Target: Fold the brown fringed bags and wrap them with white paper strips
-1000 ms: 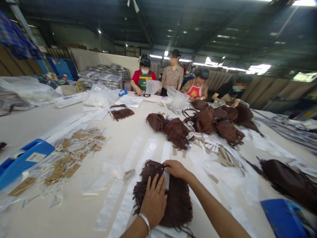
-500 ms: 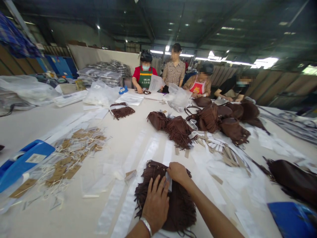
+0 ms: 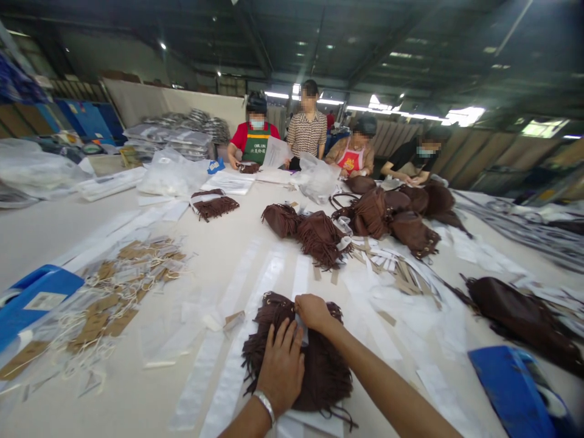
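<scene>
A dark brown fringed bag [image 3: 319,371] with metal eyelets along its top lies on the table in front of me. My left hand [image 3: 281,365], a silver bangle at its wrist, rests flat on the bag's front with fingers stretched out. At the top edge, my right hand [image 3: 314,314] is closed, its fingertips pinching the bag by the eyelets. Between both hands a translucent pale strip [image 3: 301,330] shows against the fringe; its full extent is hidden. White sheets stick out from under the bag's lower edge.
Tags with white strings [image 3: 109,298] lie in a heap at left, beside a blue tape dispenser [image 3: 41,298]. Another blue dispenser [image 3: 511,383] is at right. More brown bags [image 3: 323,237] lie ahead. Several co-workers stand across the table [image 3: 219,237].
The view has shifted slightly, so everything appears further left. Both hands keep nearly the same hold on the bag. Across the table, the co-worker in the green apron has moved a small brown item.
</scene>
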Demonstrator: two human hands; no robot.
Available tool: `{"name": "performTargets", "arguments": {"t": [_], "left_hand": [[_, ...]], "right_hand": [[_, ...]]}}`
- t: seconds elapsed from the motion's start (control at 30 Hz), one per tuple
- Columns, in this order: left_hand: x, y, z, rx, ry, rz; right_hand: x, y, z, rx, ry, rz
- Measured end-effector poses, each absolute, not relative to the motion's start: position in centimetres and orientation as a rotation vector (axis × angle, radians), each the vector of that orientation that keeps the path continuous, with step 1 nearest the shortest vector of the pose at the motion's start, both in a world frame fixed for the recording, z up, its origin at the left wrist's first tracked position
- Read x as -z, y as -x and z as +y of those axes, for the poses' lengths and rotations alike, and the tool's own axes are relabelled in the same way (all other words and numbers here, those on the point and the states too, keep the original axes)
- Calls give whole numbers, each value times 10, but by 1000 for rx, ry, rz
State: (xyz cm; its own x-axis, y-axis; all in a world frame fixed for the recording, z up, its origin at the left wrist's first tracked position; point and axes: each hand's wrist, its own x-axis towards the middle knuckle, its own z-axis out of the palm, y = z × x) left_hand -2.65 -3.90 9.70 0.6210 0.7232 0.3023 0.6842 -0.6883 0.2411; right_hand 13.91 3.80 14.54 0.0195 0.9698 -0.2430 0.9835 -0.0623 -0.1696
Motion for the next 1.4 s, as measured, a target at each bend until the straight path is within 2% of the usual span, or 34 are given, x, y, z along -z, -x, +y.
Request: {"name": "performTargets", "arguments": {"t": [0.3, 0.63, 0.83, 1.17, 1.4], "left_hand": [[-101, 27, -39, -554, -2717, 1189], [-99, 27, -38, -574, -2710, 1189], [-95, 27, -37, -545, -2675, 1171], [-91, 25, -37, -522, -2655, 1148], [-92, 27, -39, -565, -2702, 1174]], "right_hand": [[-171, -125, 69, 551, -2039, 2392], [-173, -107, 107, 722, -1802, 2324], [-171, -94, 104, 644, -1870, 2396], [-143, -84, 104, 701, -2089, 2355], [-153, -98, 102, 778, -2109, 2374]]}}
